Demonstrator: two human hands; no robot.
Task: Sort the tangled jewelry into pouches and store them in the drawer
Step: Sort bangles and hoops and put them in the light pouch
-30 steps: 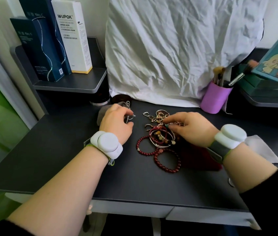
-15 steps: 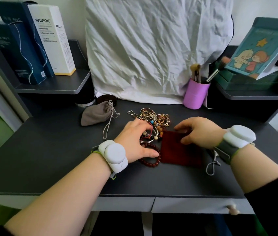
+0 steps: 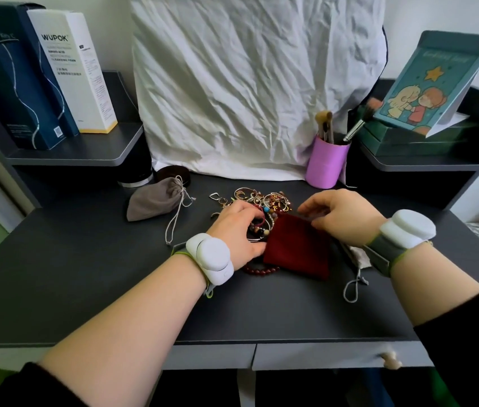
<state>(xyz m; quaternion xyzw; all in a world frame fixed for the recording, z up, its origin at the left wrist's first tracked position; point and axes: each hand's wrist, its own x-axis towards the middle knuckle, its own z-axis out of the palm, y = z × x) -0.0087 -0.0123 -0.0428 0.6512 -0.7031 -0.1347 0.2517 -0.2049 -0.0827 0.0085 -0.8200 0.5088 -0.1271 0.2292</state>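
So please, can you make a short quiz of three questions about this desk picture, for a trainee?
1. True or false: the grey pouch lies left of the jewelry pile.
2. Which hand pinches the dark red pouch? A) left B) right
3. Fill in: the makeup brushes stand in a ___ cup.

Key: 1 true; 2 B; 3 purple.

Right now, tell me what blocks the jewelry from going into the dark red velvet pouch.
Nothing visible lies between the tangled jewelry and the dark red velvet pouch; they touch. The right hand pinches its top edge.
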